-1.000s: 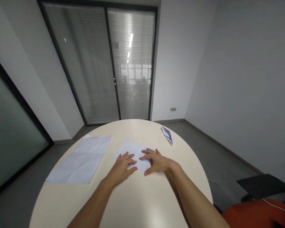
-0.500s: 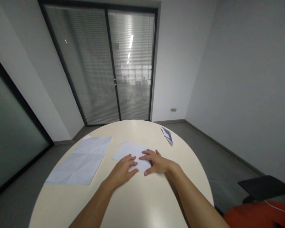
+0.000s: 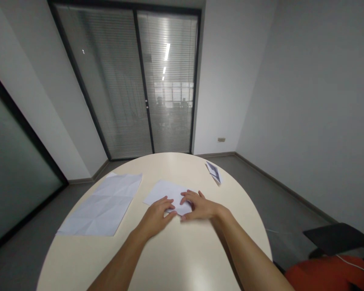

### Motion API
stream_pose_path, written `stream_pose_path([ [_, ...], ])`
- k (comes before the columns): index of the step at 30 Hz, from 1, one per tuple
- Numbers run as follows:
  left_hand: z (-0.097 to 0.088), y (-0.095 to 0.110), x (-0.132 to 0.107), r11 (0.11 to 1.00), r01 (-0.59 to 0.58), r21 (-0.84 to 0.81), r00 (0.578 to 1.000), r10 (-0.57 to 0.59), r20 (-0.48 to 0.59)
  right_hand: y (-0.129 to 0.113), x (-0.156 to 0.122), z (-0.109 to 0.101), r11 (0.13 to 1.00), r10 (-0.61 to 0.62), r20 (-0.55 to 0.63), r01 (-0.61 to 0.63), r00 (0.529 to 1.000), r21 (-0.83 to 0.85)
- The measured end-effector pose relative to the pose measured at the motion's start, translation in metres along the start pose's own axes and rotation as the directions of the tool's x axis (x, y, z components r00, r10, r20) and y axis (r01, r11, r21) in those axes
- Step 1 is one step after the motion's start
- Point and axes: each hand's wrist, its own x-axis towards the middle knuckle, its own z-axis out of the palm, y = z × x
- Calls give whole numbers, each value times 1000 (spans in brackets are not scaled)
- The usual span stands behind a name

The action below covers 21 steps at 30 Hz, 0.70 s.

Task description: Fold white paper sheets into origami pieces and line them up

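A small white paper sheet point(image 3: 164, 190) lies on the round cream table point(image 3: 176, 258) in front of me. My left hand point(image 3: 156, 216) rests on its near left part, fingers curled over the sheet. Beside it, my right hand point(image 3: 198, 206) covers the near right part with fingers spread on top. Both thumbs meet at the paper's near edge and seem to pinch it. The hands hide the near part of the sheet.
A larger creased white sheet point(image 3: 103, 204) lies flat on the table's left side. A small folded paper piece point(image 3: 214, 171) sits near the far right rim. A black and orange chair point(image 3: 330, 270) stands at lower right. Glass doors with blinds are behind.
Both thumbs have drawn in toward each other at the paper's near edge, and the near corner of the sheet has pulled back a little. The rest is unchanged.
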Motion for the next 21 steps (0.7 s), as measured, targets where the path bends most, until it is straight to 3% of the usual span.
stream_pose_path([
  [8,6,-5,2,999,-12,31,998,14,-55,-1,0,-1,1000,3,-26,-2,1000,15],
  [17,10,-13,5,999,29,32,981,-22,-190,8,11,5,991,-132,-267,130,955,-26],
  [21,14,-19,7,999,20,31,972,-12,-234,8,17,10,993,-107,-354,85,929,-75],
])
